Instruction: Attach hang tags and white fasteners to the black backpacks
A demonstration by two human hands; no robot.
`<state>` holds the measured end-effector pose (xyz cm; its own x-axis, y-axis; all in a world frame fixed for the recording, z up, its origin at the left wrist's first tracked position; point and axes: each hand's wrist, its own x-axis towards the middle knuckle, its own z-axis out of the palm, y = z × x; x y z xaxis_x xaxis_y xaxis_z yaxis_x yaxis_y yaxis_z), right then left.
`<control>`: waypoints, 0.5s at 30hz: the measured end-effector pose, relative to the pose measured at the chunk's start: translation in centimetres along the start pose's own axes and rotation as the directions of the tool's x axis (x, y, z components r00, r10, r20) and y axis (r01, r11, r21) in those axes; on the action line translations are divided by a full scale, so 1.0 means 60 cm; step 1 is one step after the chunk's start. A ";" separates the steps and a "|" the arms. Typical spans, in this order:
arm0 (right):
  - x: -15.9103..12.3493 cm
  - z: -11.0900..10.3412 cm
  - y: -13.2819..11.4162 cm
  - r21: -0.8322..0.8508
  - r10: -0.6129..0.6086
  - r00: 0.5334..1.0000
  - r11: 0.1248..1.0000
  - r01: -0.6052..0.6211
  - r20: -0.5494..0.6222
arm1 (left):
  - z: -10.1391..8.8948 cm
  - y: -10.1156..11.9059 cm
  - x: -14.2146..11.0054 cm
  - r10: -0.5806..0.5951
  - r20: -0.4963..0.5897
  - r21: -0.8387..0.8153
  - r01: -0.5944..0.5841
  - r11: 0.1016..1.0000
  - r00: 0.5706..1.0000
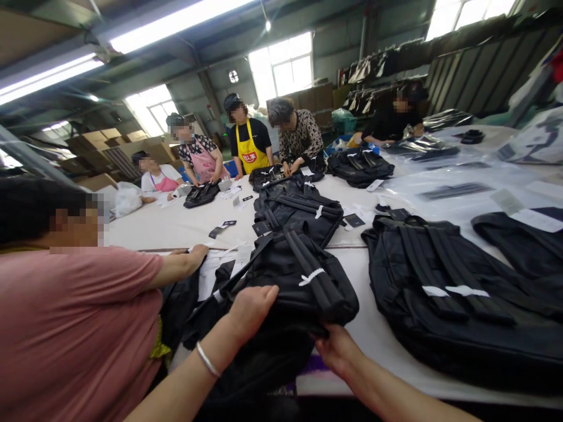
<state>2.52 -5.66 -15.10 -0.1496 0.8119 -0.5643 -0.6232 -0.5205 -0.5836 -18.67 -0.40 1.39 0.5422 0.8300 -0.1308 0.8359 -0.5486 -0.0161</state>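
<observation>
A black backpack (281, 275) lies in front of me at the table's near edge, its padded shoulder straps bound with a white tie (312, 276). My left hand (251, 312), with a silver bangle on its wrist, is closed at the backpack's near left side, thumb on top. Lower down on the right, my right hand (336, 350) pinches the bottom corner of the same bag, and its fingertips are partly hidden underneath. Dark fabric hangs below between my forearms. Beyond this bag, a second black backpack (303, 205) touches it.
To the right lies a large black backpack (440, 281) with tied straps. At my left, a co-worker in a pink shirt (79, 322) reaches across. Several people stand along the far side. Tags (354, 221) and paper slips litter the white table (176, 228); plastic bags (457, 181) lie far right.
</observation>
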 end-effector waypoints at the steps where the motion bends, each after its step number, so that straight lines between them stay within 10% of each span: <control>1: -0.008 -0.010 0.019 -0.001 0.048 0.998 0.999 -0.048 -0.040 | 0.036 0.005 -0.021 0.065 -0.025 0.004 -0.064 0.998 0.998; 5: -0.031 -0.075 0.085 -0.072 0.245 0.948 0.962 -0.264 -0.205 | 0.187 0.028 -0.100 0.150 -0.111 -0.028 -0.154 0.988 0.982; 8: -0.044 -0.136 0.093 -0.335 0.218 0.948 0.897 -0.288 -0.231 | 0.237 0.026 -0.144 0.026 -0.185 -0.072 -0.040 0.997 0.982; 12: -0.081 -0.185 0.020 -0.788 -0.306 0.922 0.616 0.000 -0.239 | 0.207 -0.015 -0.182 -0.052 -0.101 -0.158 0.036 0.987 0.994; 15: -0.120 -0.153 -0.045 -0.927 -0.717 0.674 0.107 0.358 0.177 | 0.174 -0.045 -0.187 -0.018 0.001 -0.165 0.018 0.986 1.000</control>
<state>12.34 -12.52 -14.81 0.2101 0.9674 0.1417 0.5913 -0.0102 -0.8064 -27.87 -9.29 -7.46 0.5272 0.8395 -0.1312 0.8479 -0.5097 0.1456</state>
